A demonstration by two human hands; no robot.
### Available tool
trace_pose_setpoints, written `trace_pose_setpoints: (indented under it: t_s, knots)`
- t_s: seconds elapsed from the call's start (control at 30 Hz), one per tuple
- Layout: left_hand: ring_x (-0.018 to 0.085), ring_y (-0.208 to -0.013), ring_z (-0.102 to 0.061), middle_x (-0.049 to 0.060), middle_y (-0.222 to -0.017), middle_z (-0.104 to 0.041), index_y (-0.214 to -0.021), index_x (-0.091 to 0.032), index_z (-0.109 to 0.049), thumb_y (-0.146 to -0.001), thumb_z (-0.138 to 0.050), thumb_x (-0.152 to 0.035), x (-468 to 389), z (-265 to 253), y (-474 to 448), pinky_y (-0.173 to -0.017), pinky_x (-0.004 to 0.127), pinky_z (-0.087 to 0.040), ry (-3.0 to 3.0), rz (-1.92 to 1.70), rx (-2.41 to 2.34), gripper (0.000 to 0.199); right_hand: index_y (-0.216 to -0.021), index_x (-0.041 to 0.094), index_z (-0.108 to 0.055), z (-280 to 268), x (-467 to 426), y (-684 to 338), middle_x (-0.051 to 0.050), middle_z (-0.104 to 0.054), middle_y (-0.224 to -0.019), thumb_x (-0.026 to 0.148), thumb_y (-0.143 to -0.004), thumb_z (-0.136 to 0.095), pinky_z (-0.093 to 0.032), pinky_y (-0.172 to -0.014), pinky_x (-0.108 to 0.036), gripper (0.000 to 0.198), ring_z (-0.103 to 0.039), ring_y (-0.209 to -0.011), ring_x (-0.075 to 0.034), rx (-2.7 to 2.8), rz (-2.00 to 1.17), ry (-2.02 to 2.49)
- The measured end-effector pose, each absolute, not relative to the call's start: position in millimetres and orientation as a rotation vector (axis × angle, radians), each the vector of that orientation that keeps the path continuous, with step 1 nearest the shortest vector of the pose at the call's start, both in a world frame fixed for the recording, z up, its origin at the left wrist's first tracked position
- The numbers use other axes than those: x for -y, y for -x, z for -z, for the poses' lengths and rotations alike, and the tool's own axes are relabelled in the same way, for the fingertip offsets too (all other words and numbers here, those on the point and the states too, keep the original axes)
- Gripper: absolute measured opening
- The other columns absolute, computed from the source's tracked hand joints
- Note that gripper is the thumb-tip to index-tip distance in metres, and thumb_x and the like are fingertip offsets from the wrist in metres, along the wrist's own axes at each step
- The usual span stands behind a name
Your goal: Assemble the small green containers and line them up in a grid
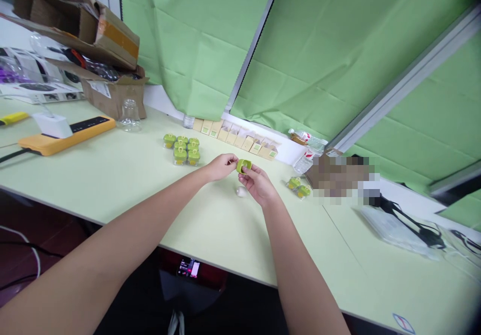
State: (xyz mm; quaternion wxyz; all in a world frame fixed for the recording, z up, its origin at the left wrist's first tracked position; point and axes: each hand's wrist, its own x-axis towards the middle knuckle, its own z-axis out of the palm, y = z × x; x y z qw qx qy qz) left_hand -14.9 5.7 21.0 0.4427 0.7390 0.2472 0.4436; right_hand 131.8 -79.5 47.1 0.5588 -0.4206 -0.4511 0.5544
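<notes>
My right hand [258, 183] grips a small green plastic lid [244, 166], its hollow side turned toward me and the thumb at its opening. Close against the lid's left side is my left hand [222, 166], its fingers pinched together; what they hold, if anything, is too small to make out. A small white roundish piece [241, 191] lies on the table below my hands. To the left stands a cluster of small clear boxes with green lids [187, 149]. Two more such boxes [298, 187] sit to the right of my right hand.
Small tan boxes [233, 135] line the table's back edge. Plastic bottles [306, 157] lie at back right. On the left are an orange power strip [67, 137], a clear jar [130, 116] and cardboard boxes [112, 92]. A phone [188, 268] glows below the table's front edge.
</notes>
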Motion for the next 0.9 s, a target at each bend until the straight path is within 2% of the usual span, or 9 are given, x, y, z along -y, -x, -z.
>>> trace_pose_setpoints:
  t_s: [0.2, 0.4, 0.53, 0.6, 0.7, 0.8, 0.83, 0.9]
  knots:
    - [0.010, -0.063, -0.052, 0.001, -0.076, -0.060, -0.085, -0.016, -0.064, -0.079, -0.057, -0.029, 13.4, -33.2, 14.5, -0.058, 0.023, -0.041, -1.492, -1.023, -0.565, 0.016, -0.091, 0.018, -0.068, -51.0, 78.8, -131.5, -0.001, -0.065, -0.082, 0.030, -0.068, -0.080, -0.053, -0.061, -0.019, 0.029, -0.058, -0.064, -0.009, 1.064, -1.233, 0.962]
    - [0.011, -0.073, -0.059, 0.005, -0.088, -0.065, -0.091, -0.017, -0.070, -0.073, -0.074, -0.037, 21.8, -28.6, 8.0, -0.066, 0.025, -0.046, -1.146, -0.981, -0.502, 0.028, -0.088, 0.021, -0.063, -50.4, 79.6, -128.1, 0.001, -0.066, -0.079, 0.033, -0.064, -0.083, -0.054, -0.063, -0.022, 0.034, -0.059, -0.063, -0.009, 1.034, -1.156, 0.992]
    - [0.012, -0.079, -0.060, 0.008, -0.099, -0.067, -0.098, -0.018, -0.072, -0.071, -0.078, -0.040, 22.9, -26.8, 4.4, -0.071, 0.027, -0.048, -0.988, -0.949, -0.414, 0.036, -0.091, 0.022, -0.060, -45.2, 76.9, -124.2, 0.001, -0.067, -0.087, 0.036, -0.063, -0.083, -0.053, -0.064, -0.022, 0.038, -0.060, -0.065, -0.009, 1.015, -1.094, 0.961]
    - [0.012, -0.078, -0.059, 0.008, -0.098, -0.067, -0.097, -0.017, -0.072, -0.069, -0.080, -0.038, 21.6, -27.4, 4.1, -0.070, 0.026, -0.048, -0.959, -0.963, -0.425, 0.036, -0.090, 0.022, -0.058, -45.8, 72.1, -125.4, 0.000, -0.065, -0.087, 0.038, -0.064, -0.082, -0.052, -0.062, -0.022, 0.039, -0.059, -0.066, -0.009, 1.018, -1.058, 1.005]
    - [0.010, -0.071, -0.055, 0.006, -0.086, -0.065, -0.089, -0.015, -0.071, -0.066, -0.081, -0.033, 16.6, -27.6, 5.9, -0.066, 0.024, -0.047, -0.967, -1.046, -0.497, 0.031, -0.086, 0.022, -0.053, -58.1, 72.5, -128.1, 0.002, -0.059, -0.080, 0.042, -0.064, -0.080, -0.046, -0.051, -0.022, 0.040, -0.053, -0.060, -0.009, 1.009, -0.808, 1.183]
    - [0.009, -0.067, -0.053, 0.004, -0.077, -0.062, -0.082, -0.014, -0.069, -0.068, -0.079, -0.035, 9.1, -25.3, 9.5, -0.065, 0.024, -0.045, -0.971, -1.110, -0.575, 0.027, -0.081, 0.024, -0.050, -73.2, 106.7, -113.4, 0.004, -0.052, -0.068, 0.046, -0.071, -0.074, -0.041, -0.047, -0.022, 0.034, -0.045, -0.054, -0.009, 0.995, -0.455, 1.176]
    - [0.009, -0.067, -0.053, 0.003, -0.075, -0.061, -0.080, -0.013, -0.068, -0.069, -0.078, -0.035, 6.7, -24.1, 10.7, -0.065, 0.025, -0.045, -0.972, -1.118, -0.602, 0.027, -0.081, 0.024, -0.053, -73.1, 126.9, -101.1, 0.004, -0.051, -0.065, 0.050, -0.077, -0.068, -0.042, -0.049, -0.023, 0.030, -0.046, -0.054, -0.010, 1.077, -0.517, 1.120]
    - [0.009, -0.066, -0.054, 0.002, -0.073, -0.060, -0.077, -0.014, -0.067, -0.068, -0.078, -0.035, 2.9, -21.9, 12.5, -0.066, 0.025, -0.045, -0.974, -1.123, -0.643, 0.026, -0.078, 0.024, -0.059, -58.6, 172.0, -66.3, 0.002, -0.055, -0.062, 0.053, -0.077, -0.068, -0.045, -0.054, -0.024, 0.031, -0.052, -0.057, -0.012, 1.464, -0.931, 1.027]
